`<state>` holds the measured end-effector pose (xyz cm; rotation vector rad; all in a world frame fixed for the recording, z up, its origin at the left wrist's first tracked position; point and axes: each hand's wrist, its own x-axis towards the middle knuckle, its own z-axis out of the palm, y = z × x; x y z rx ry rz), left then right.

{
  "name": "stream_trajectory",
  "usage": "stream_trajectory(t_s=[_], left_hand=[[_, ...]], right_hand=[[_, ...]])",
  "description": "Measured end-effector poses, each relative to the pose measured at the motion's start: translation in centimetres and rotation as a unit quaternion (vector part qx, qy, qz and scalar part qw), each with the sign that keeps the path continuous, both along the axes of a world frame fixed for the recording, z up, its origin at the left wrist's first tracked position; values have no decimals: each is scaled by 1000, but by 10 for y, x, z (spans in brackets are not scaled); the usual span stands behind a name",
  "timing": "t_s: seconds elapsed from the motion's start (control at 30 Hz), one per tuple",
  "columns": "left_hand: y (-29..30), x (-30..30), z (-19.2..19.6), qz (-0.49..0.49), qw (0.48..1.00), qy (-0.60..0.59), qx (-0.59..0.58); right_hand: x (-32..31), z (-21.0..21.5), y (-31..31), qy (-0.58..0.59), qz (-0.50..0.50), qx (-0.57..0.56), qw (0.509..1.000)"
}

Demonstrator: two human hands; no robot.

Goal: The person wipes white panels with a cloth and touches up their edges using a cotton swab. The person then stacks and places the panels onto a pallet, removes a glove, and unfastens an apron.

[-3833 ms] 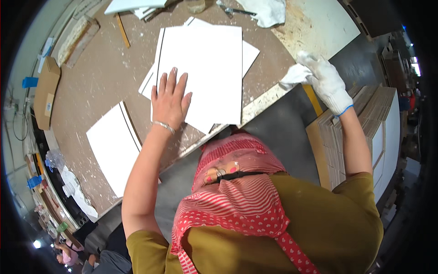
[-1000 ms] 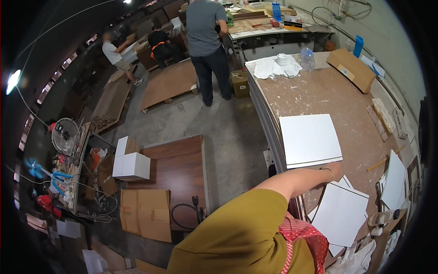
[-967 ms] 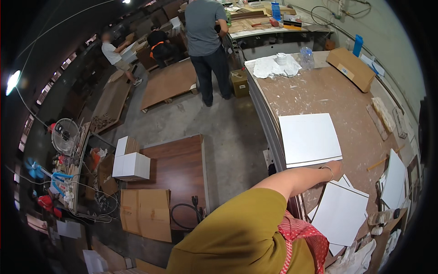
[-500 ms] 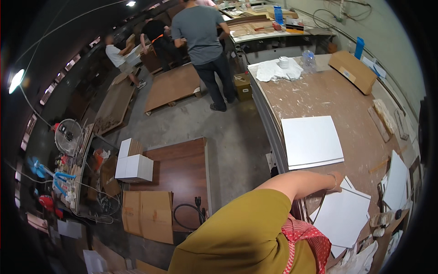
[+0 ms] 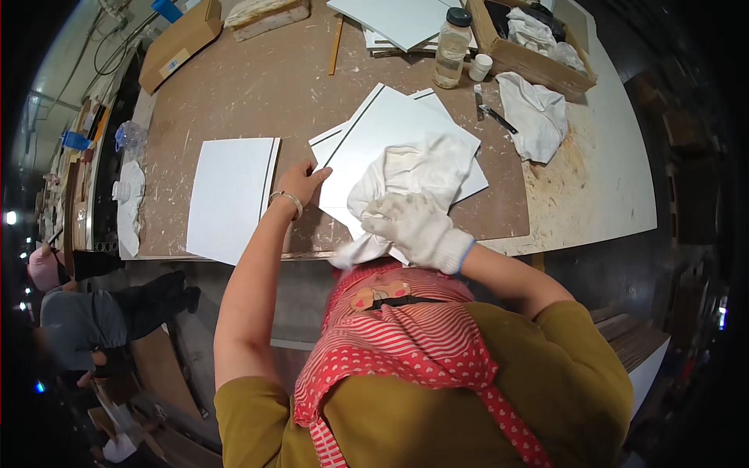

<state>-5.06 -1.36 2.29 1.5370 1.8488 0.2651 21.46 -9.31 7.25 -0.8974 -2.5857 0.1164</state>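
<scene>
Two hands are placed on the stack of white boards [image 5: 390, 129] lying straight ahead on the workbench [image 5: 257, 86]. Its left edge is pressed by the bare left hand [image 5: 300, 181], fingers flat. A white cloth [image 5: 409, 175] is gripped by the gloved right hand [image 5: 409, 226] at the near corner, long side slanting away rightward.

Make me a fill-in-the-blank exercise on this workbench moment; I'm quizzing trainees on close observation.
1. The right hand, which wears a white ______, presses a white cloth onto the white panel.
2. The bare left hand rests at that panel's ______ edge.
3. On the left wrist sits a thin ______.
4. Beside the cardboard box stands a clear jar with a ______ lid.

Missing words: glove; left; bracelet; black
</scene>
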Motion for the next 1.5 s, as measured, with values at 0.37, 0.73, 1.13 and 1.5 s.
stream_trajectory(t_s=[0.37,0.73,1.13,1.5], left_hand=[[-2,0,1,28,999,-32,-12],[13,-18,-10,41,988,-118,-92],[15,-24,3,103,969,-201,-104],[18,-32,8,54,959,-255,-114]], right_hand=[[145,-10,87,202,-272,-80,937],[-23,-28,86,80,-134,-246,957],[119,-42,95,-47,-135,-71,987],[116,-96,92,66,-308,39,948]])
